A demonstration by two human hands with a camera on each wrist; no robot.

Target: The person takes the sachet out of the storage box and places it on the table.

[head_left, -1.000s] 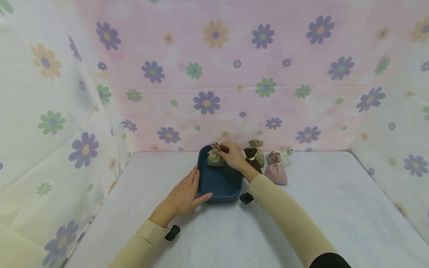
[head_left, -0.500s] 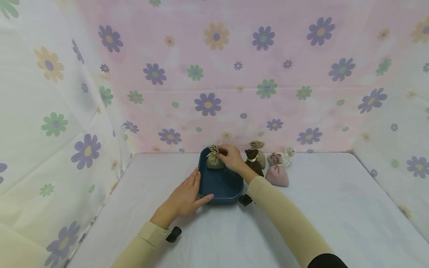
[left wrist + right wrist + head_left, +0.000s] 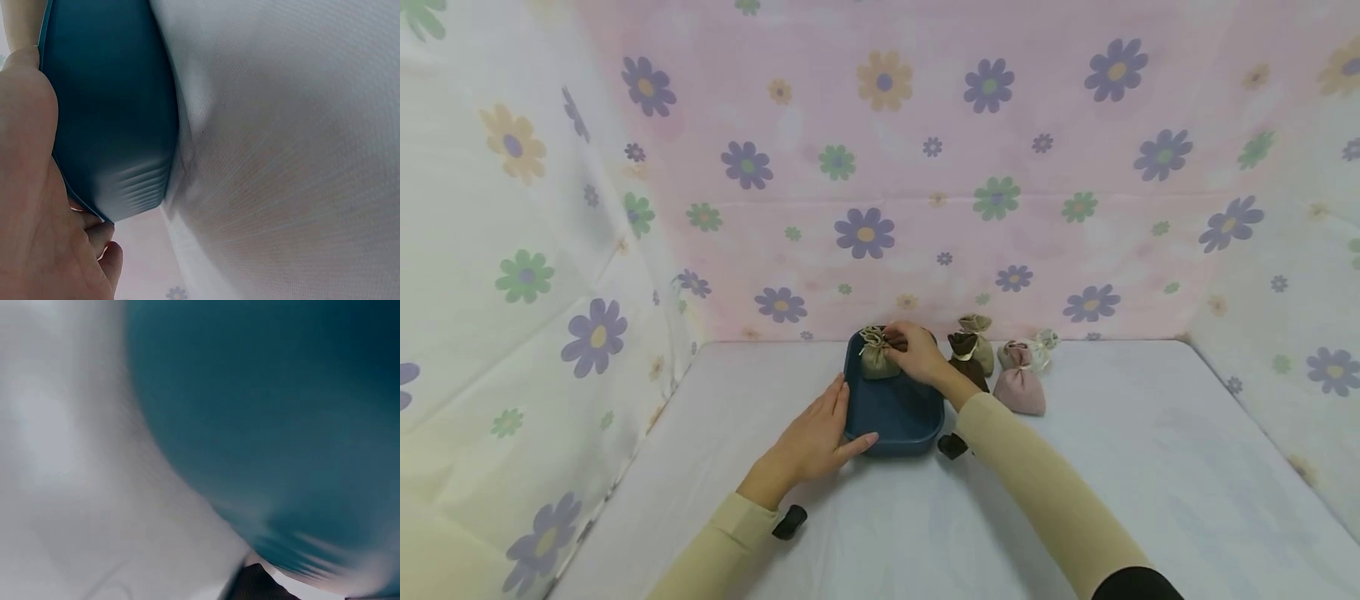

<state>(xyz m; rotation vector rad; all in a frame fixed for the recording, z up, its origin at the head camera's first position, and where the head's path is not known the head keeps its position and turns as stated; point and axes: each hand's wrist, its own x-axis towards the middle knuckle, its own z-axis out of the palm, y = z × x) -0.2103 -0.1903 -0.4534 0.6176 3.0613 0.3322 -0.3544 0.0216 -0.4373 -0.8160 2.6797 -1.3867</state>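
A small olive-green drawstring pouch stands in the far end of a dark blue rectangular dish. My right hand is bent beside it, fingertips right at its gathered neck, thumb and forefinger spread apart. With fingers stretched along the dish's left side and thumb at its near corner, my left hand rests on the rim. The left wrist view shows that hand over the edge of the dish. Only the outer wall of the dish fills most of the right wrist view; the right fingers are hidden there.
Right of the dish stand more pouches: a dark brown one, another olive one, a pink one and a whitish one. A white cloth covers the table. A flowered curtain rises behind it.
The pouch's neck has tipped slightly left, away from my right fingers, which pinched it earlier and have now let go. My left hand has stayed on the dish.
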